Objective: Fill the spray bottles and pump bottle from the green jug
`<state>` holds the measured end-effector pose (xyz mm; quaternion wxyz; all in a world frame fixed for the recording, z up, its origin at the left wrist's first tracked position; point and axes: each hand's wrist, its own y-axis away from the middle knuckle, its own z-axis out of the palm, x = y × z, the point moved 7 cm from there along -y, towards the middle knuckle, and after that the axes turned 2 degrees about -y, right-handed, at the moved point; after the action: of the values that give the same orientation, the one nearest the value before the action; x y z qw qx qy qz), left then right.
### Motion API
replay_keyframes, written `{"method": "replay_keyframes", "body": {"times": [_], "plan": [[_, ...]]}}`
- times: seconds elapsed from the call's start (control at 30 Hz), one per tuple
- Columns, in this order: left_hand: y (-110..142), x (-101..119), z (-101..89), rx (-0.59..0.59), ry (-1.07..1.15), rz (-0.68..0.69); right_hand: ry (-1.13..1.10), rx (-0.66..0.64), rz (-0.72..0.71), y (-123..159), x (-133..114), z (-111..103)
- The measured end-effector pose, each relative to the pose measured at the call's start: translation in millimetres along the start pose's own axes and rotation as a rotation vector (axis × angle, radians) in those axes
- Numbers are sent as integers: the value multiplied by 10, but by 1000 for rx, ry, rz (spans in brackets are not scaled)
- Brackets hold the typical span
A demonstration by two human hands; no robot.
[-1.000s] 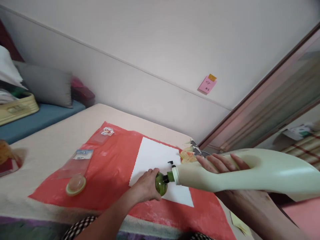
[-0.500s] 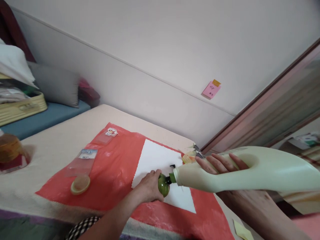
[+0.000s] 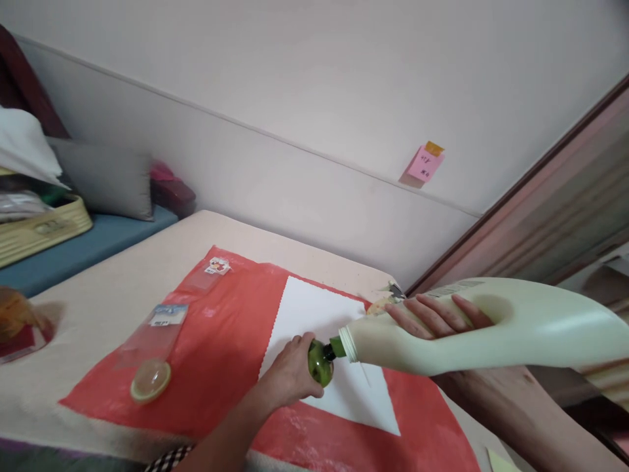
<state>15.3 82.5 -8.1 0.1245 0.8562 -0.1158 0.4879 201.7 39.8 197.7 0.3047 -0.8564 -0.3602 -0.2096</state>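
My right hand (image 3: 435, 314) is wrapped round the neck of a large pale green jug (image 3: 491, 331), held tipped almost flat with its mouth pointing left. The jug's mouth meets the neck of a small round green bottle (image 3: 320, 362). My left hand (image 3: 289, 373) is closed round that small bottle and keeps it on a white cloth (image 3: 314, 314). The cloth lies on a red plastic sheet (image 3: 221, 341) that covers part of the table (image 3: 108, 288).
On the red sheet lie a pale green lid (image 3: 150, 381) and two clear packets (image 3: 162, 321) with labels. An orange-red packet (image 3: 17, 321) sits at the left edge. A pink sticky note (image 3: 424, 162) is on the wall. A basket (image 3: 44, 226) and cushions stand far left.
The view has shifted slightly and the jug has tipped a little further toward the small bottle. Both hands keep their grips.
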Motion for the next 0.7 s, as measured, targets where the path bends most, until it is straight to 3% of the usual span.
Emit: {"method": "replay_keyframes", "body": {"times": [0.13, 0.23, 0.33, 0.43, 0.5, 0.57, 0.7], "plan": [[-106, -48, -56, 48, 62, -49, 17, -25, -35, -55, 129, 265], [-187, -76, -157, 122, 172, -97, -140, -65, 47, -80, 288, 621], [-263, -81, -318, 226, 255, -129, -450, -136, 300, -130, 460, 1102], [-339, -137, -485, 329, 296, -171, -919, -151, 601, -277, 459, 1644], [-387, -219, -568, 395, 340, -201, -1270, -42, 767, -452, 356, 1993], [-425, -315, -627, 463, 403, -210, -1645, 178, 975, -621, 232, 2372], [-459, -490, -691, 539, 427, -242, -1715, 315, 1099, -979, -56, 3059]]}}
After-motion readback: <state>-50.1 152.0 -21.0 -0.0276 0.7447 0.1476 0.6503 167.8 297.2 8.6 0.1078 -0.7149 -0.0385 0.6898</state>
